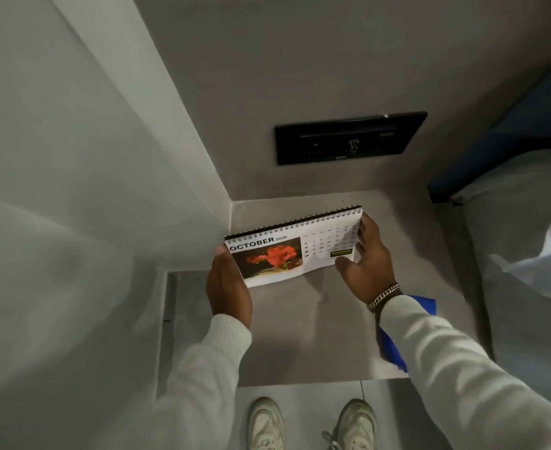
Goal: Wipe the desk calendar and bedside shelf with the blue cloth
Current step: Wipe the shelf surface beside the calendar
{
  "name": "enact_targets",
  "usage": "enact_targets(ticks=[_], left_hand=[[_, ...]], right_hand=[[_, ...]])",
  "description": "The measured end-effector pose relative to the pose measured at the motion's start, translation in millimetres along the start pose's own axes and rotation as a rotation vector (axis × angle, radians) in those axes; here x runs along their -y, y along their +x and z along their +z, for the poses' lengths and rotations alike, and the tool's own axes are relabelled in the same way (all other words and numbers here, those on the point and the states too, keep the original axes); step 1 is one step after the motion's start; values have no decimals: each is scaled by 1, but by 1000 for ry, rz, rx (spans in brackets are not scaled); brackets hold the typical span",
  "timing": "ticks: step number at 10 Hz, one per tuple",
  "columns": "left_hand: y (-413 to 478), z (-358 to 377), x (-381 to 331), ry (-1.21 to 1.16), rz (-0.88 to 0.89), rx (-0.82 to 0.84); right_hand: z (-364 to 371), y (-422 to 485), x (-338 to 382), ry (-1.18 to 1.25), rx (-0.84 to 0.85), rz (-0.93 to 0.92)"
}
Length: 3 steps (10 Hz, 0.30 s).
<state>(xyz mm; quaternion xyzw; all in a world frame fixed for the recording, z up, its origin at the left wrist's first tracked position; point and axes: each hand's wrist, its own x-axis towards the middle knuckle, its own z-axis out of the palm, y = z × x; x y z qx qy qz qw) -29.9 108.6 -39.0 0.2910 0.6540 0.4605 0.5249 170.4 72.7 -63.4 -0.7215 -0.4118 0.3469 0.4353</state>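
A spiral-bound desk calendar [287, 251], open at October with a red flower photo, is held above the grey bedside shelf [300, 336]. My left hand [228, 287] grips its left edge and my right hand [368, 267] holds its right edge. The blue cloth [394, 349] lies on the shelf's right side, mostly hidden under my right sleeve.
A black socket panel [349, 138] sits on the wall behind the shelf. A bed with white bedding [527, 254] and a dark blue headboard [501, 141] borders the right. A grey wall closes the left. My white shoes [313, 423] stand on the tiled floor below.
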Motion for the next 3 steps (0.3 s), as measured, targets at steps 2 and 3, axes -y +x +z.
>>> enact_targets(ticks=[2,3], left_hand=[[44,28,-13,114,31,109],[45,33,-24,129,4,120]], right_hand=[[-2,35,5,53,-60,55],[-6,34,22,97,-55,93]])
